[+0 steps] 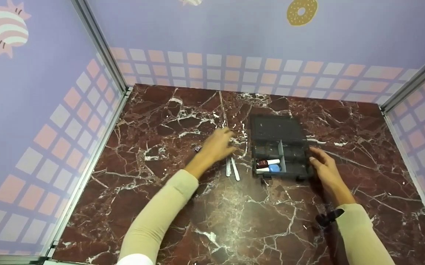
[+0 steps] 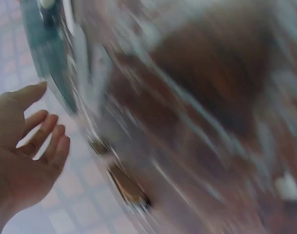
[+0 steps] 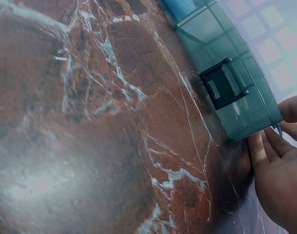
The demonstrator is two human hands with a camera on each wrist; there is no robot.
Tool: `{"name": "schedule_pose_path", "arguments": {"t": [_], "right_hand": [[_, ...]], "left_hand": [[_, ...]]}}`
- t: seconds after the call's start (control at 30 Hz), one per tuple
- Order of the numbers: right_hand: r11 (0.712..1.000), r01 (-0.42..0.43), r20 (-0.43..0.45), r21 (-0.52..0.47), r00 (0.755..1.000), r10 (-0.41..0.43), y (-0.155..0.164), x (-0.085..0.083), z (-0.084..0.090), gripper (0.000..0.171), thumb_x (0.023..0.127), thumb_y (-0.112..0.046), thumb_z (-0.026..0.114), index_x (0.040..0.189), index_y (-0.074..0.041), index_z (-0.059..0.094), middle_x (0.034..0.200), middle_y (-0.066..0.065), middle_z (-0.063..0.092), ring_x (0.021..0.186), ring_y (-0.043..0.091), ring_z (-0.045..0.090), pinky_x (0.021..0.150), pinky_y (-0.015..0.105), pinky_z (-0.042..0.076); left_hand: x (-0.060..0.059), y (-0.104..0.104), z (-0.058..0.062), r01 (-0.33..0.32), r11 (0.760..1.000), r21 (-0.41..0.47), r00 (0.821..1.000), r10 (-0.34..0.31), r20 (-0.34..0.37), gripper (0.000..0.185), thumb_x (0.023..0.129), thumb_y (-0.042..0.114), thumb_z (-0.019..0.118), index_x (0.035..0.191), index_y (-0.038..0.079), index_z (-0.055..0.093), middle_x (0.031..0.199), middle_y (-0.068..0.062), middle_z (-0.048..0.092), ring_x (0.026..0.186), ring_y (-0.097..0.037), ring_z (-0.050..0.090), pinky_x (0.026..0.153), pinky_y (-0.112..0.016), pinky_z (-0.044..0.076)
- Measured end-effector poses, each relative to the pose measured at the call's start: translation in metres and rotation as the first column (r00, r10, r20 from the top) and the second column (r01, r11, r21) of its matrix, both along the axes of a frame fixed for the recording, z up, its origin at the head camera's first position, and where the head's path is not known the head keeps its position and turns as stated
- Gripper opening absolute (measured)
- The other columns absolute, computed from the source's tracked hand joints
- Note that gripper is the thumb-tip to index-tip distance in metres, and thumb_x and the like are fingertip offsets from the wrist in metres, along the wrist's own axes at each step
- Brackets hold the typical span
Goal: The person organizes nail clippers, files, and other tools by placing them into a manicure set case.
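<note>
In the head view my left hand (image 1: 218, 144) is over the middle of the table, fingers loosely bent and holding nothing. Two slim white sticks (image 1: 235, 170) lie just below it. A small dark item (image 1: 197, 148) shows partly behind that wrist. To the right stands a dark see-through compartment box (image 1: 284, 174), its lid (image 1: 276, 128) laid back. In its front left compartment are a dark red nail polish bottle (image 1: 262, 163) and a blue one (image 1: 274, 168), both with white caps. My right hand (image 1: 326, 171) holds the box's right side, fingers at its wall.
Patterned panels (image 1: 212, 68) enclose the marbled red-brown table (image 1: 168, 228) at the back and sides. A black band (image 1: 328, 218) sits on the right wrist. The left wrist view is blurred; a brown, bottle-like item (image 2: 126, 185) lies near its hand.
</note>
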State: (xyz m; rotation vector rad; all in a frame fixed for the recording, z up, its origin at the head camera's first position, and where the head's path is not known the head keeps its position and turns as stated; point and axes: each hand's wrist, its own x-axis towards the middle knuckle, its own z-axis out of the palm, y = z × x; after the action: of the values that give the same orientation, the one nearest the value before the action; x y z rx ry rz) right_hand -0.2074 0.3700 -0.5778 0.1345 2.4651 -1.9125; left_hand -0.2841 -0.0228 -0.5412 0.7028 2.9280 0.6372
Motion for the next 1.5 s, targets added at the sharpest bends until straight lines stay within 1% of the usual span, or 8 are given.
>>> {"name": "schedule_pose_path", "arguments": {"t": [0.17, 0.37, 0.53, 0.7, 0.9, 1.13, 1.33, 1.5], "right_hand": [[1.000, -0.008, -0.001, -0.003, 1.000, 0.008, 0.001, 0.001, 0.001, 0.048, 0.111, 0.000, 0.046, 0.157, 0.008, 0.039, 0.156, 0.028, 0.043, 0.127, 0.017, 0.051, 0.097, 0.012, 0.044], [0.999, -0.040, 0.024, -0.005, 0.999, 0.040, 0.005, 0.002, 0.000, 0.051, 0.113, -0.006, 0.042, 0.161, 0.006, 0.032, 0.164, 0.026, 0.036, 0.143, 0.031, 0.040, 0.099, 0.011, 0.041], [1.000, -0.022, 0.016, -0.008, 1.000, 0.022, 0.006, 0.002, -0.001, 0.050, 0.113, -0.005, 0.044, 0.161, 0.006, 0.034, 0.162, 0.026, 0.038, 0.140, 0.032, 0.041, 0.097, 0.012, 0.041], [1.000, -0.015, 0.012, -0.001, 1.000, 0.015, 0.004, 0.004, -0.001, 0.049, 0.112, -0.004, 0.045, 0.160, 0.006, 0.036, 0.161, 0.026, 0.040, 0.138, 0.030, 0.043, 0.095, 0.012, 0.041], [1.000, -0.021, 0.014, 0.003, 1.000, 0.021, 0.006, 0.004, -0.001, 0.050, 0.112, -0.004, 0.045, 0.160, 0.006, 0.036, 0.160, 0.026, 0.041, 0.140, 0.032, 0.042, 0.096, 0.011, 0.041], [1.000, -0.013, -0.008, -0.016, 1.000, 0.013, 0.004, 0.004, -0.001, 0.049, 0.112, -0.004, 0.046, 0.158, 0.008, 0.037, 0.159, 0.029, 0.041, 0.137, 0.029, 0.044, 0.098, 0.011, 0.042], [1.000, -0.021, -0.016, -0.023, 1.000, 0.021, 0.002, 0.003, -0.003, 0.048, 0.112, -0.004, 0.045, 0.158, 0.009, 0.038, 0.157, 0.030, 0.042, 0.126, 0.019, 0.052, 0.095, 0.014, 0.047], [0.999, -0.020, -0.015, -0.041, 1.000, 0.019, 0.001, 0.002, -0.004, 0.048, 0.112, -0.004, 0.045, 0.157, 0.009, 0.038, 0.156, 0.030, 0.043, 0.124, 0.018, 0.053, 0.096, 0.016, 0.049]], "left_hand": [[-0.008, -0.035, -0.002, -0.097, 0.985, -0.144, 0.995, 0.096, -0.009, 0.066, 0.095, 0.034, 0.081, 0.148, 0.003, 0.057, 0.151, -0.018, 0.052, 0.136, -0.037, 0.051, 0.113, -0.049, 0.049], [-0.009, -0.059, -0.003, -0.212, 0.966, -0.144, 0.975, 0.218, 0.027, 0.043, 0.094, 0.024, 0.081, 0.127, 0.002, 0.066, 0.138, -0.019, 0.059, 0.130, -0.040, 0.057, 0.107, -0.050, 0.054], [-0.010, -0.062, -0.003, -0.228, 0.967, -0.112, 0.972, 0.233, 0.039, 0.017, 0.091, 0.010, 0.077, 0.104, 0.002, 0.070, 0.112, -0.016, 0.066, 0.104, -0.036, 0.068, 0.096, -0.046, 0.057], [-0.008, -0.056, -0.002, -0.203, 0.976, -0.083, 0.978, 0.207, 0.033, 0.014, 0.089, 0.008, 0.076, 0.101, 0.003, 0.073, 0.108, -0.014, 0.067, 0.101, -0.034, 0.068, 0.095, -0.045, 0.058], [-0.005, -0.029, 0.012, -0.154, 0.987, 0.046, 0.988, 0.153, 0.025, 0.021, 0.092, 0.011, 0.077, 0.112, 0.005, 0.074, 0.106, -0.008, 0.063, 0.094, -0.025, 0.065, 0.089, -0.037, 0.059], [-0.001, 0.022, 0.020, -0.091, 0.979, 0.181, 0.992, 0.074, 0.101, 0.023, 0.094, 0.008, 0.077, 0.118, 0.007, 0.074, 0.108, -0.002, 0.061, 0.090, -0.016, 0.062, 0.078, -0.024, 0.058], [0.000, 0.062, 0.015, 0.018, 0.989, 0.144, 1.000, -0.021, 0.022, 0.023, 0.095, 0.013, 0.077, 0.118, 0.010, 0.078, 0.107, -0.002, 0.066, 0.093, -0.015, 0.062, 0.084, -0.025, 0.057], [0.000, 0.084, 0.015, 0.065, 0.993, 0.096, 0.998, -0.063, -0.023, 0.019, 0.097, 0.019, 0.077, 0.115, 0.013, 0.080, 0.104, -0.002, 0.067, 0.092, -0.016, 0.065, 0.085, -0.028, 0.057]]}}
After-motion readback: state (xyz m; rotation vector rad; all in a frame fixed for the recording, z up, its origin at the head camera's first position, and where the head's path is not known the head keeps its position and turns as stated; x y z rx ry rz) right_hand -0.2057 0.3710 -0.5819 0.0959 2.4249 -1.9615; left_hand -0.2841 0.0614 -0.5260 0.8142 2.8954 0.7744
